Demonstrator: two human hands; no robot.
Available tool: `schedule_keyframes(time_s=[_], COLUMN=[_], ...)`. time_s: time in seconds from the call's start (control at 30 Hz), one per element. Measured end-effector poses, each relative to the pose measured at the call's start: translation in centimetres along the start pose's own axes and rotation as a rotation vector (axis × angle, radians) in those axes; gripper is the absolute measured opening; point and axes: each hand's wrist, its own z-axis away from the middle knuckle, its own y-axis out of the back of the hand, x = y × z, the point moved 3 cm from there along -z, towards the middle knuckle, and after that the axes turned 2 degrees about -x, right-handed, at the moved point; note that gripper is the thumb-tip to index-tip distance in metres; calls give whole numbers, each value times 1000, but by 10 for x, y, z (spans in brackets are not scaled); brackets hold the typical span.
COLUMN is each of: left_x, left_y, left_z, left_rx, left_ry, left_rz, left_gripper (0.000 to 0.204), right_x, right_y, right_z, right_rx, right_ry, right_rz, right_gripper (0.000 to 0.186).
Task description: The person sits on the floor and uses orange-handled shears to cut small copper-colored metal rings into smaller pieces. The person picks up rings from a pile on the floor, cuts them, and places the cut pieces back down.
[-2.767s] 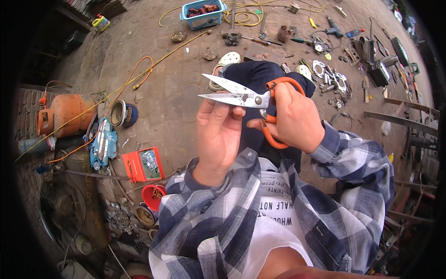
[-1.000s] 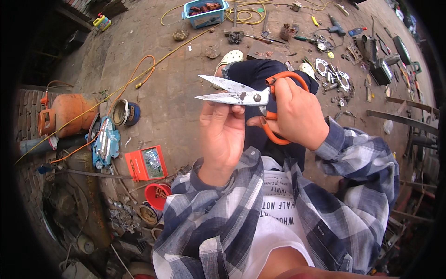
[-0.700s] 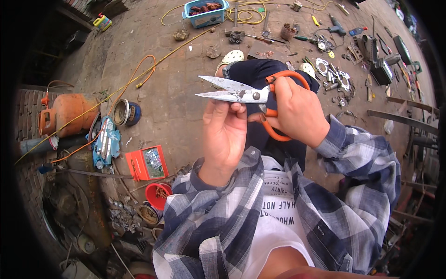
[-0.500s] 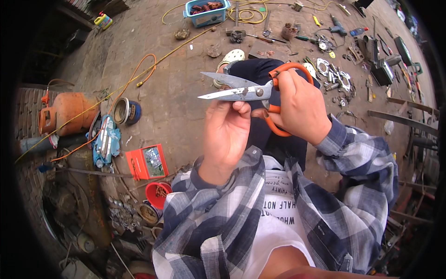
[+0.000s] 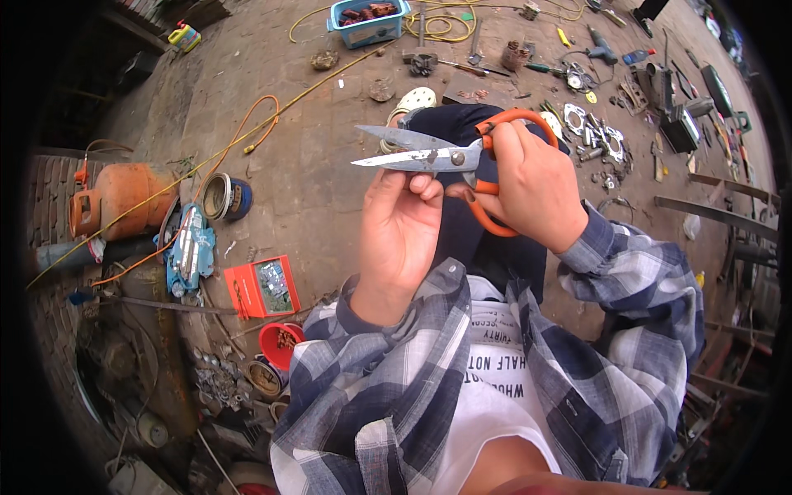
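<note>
While the right hand (image 5: pixel 536 186) grasps the orange handles (image 5: pixel 532 115) of the scissors (image 5: pixel 450 159), the blades stand parted, tips toward the left; scissors held in front of the body, above the dark trousers (image 5: pixel 462 120); left hand (image 5: pixel 402 235) raised directly under the nearer blade, thumb and fingers bent close together, tips partly hidden by the steel; whether they pinch anything, cannot tell; on the ground to the left, a red box (image 5: pixel 246 290), with a red bowl (image 5: pixel 270 341) of small brownish pieces near it; farther off, a blue tub (image 5: pixel 369 34) holding reddish-brown pieces.
</note>
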Motion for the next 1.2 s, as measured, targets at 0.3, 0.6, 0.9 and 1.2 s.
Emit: schedule_keyframes(time_s=[0.3,0.6,0.9,1.2], left_x=[0,3,8,8], left_y=[1,6,0,-18], left_z=[-1,-3,3,13], left_rx=[25,35,-12,-48], left_ry=[2,-13,-56,-209], left_rz=[-3,-37,-305,-691], left_gripper=[12,13,15,17], right_x=[0,0,-2,-22], right_y=[-5,-9,-22,-2], right_z=[3,2,-10,-17], right_rx=[-23,-43,-290,-189], right_ry=[-30,-34,-481,-424], right_rz=[-69,-66,-1164,-1543], right_gripper=[56,57,41,17])
